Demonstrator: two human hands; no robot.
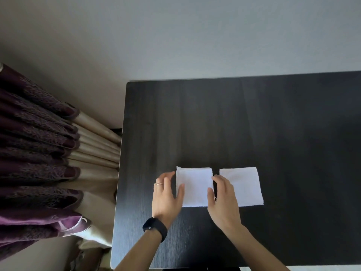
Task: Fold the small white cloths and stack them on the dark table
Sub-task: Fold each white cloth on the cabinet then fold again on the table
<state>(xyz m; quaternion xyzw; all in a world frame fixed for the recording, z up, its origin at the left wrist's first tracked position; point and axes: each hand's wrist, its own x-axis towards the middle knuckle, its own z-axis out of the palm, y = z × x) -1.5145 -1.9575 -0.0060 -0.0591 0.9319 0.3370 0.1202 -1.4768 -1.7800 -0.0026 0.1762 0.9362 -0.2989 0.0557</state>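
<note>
Folded cloth [195, 184]: white, square, layered edges showing along the far side; lying flat on the near left part of the table [273, 124], between the two hands.
Flat cloth [246, 184]: white, square, just beside the folded cloth on the right, with a narrow dark gap between them; near left corner hidden under the right hand.
Left hand [166, 194]: set against the left edge of the folded cloth, fingers nearly straight and close together, pointing away from the body; thumb laid on top of the cloth near that edge; nothing gripped.
Right hand [222, 198]: set against the right edge of the folded cloth, fingers loosely extended over the gap between the cloths; thumb resting on the cloth's top; nothing gripped.
Ring [159, 184]: thin band on a left finger.
Watch [155, 227]: black, on the left wrist.
Table: dark wood grain, far edge against a pale wall [195, 36].
Curtain [39, 153]: purple and beige folds, left of the table.
</note>
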